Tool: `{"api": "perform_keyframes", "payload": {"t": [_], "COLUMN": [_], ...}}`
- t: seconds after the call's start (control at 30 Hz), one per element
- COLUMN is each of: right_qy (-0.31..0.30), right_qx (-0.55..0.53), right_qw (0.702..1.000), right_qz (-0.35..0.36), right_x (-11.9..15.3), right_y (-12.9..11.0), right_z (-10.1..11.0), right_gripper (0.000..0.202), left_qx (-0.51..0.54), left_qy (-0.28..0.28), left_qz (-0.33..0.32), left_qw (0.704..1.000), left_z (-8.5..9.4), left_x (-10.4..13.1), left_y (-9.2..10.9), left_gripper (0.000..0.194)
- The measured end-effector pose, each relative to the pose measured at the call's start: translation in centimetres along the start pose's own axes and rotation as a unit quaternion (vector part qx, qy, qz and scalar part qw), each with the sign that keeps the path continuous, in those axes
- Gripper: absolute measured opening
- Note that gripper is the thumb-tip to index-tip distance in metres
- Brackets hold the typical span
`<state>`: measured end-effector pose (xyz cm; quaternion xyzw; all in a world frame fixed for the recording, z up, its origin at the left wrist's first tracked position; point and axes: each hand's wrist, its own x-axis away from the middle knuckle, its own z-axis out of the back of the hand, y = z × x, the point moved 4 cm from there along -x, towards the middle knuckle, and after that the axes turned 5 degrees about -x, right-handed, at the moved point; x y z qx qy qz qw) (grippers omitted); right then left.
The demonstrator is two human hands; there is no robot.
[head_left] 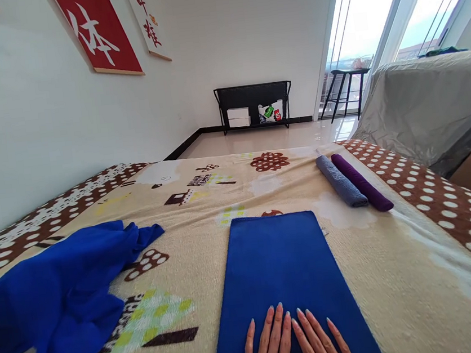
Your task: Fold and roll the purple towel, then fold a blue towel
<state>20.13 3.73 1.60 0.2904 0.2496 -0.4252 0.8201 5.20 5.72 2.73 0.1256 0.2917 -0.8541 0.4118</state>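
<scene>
while two rolled towels (353, 183) lie finished at the far right, the left hand (267, 348) and right hand (320, 343) press flat, fingers spread, on the folded blue towel (284, 267) lying mid-blanket, unrolled; a crumpled blue cloth (57, 293) waits left.

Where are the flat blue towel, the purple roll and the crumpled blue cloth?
flat blue towel (278, 256): head view, bare middle.
purple roll (361, 182): head view, mid-length.
crumpled blue cloth (57, 293): head view, centre folds.

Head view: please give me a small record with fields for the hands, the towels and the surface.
left hand: flat, on the folded blue towel
right hand: flat on the same towel, beside the left
crumpled blue towel: left, untouched
rolled towels: grey roll and purple roll, side by side, far right
surface: patterned blanket
</scene>
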Motion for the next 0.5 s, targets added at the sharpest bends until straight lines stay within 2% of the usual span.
{"api": "perform_keyframes", "payload": {"t": [0.07, 0.23, 0.5], "right_qy": [-0.003, -0.015, -0.066], "right_qx": [-0.009, -0.053, -0.036], "right_qw": [1.0, 0.988, 0.984], "right_qz": [-0.017, -0.145, -0.16], "right_x": [0.2, 1.4, 2.6], "right_y": [0.2, -0.3, 0.2], "right_z": [0.2, 0.1, 0.8], "right_gripper": [0.039, 0.044, 0.063], "left_qx": [0.009, 0.02, -0.02], "left_qy": [-0.003, -0.009, -0.015], "left_qz": [0.011, 0.047, 0.013], "left_qw": [1.0, 0.999, 1.0], "left_z": [0.2, 0.5, 1.5], "left_x": [0.3, 0.6, 1.2], "left_y": [-0.3, -0.5, -1.6], "left_gripper": [0.048, 0.051, 0.053]}}
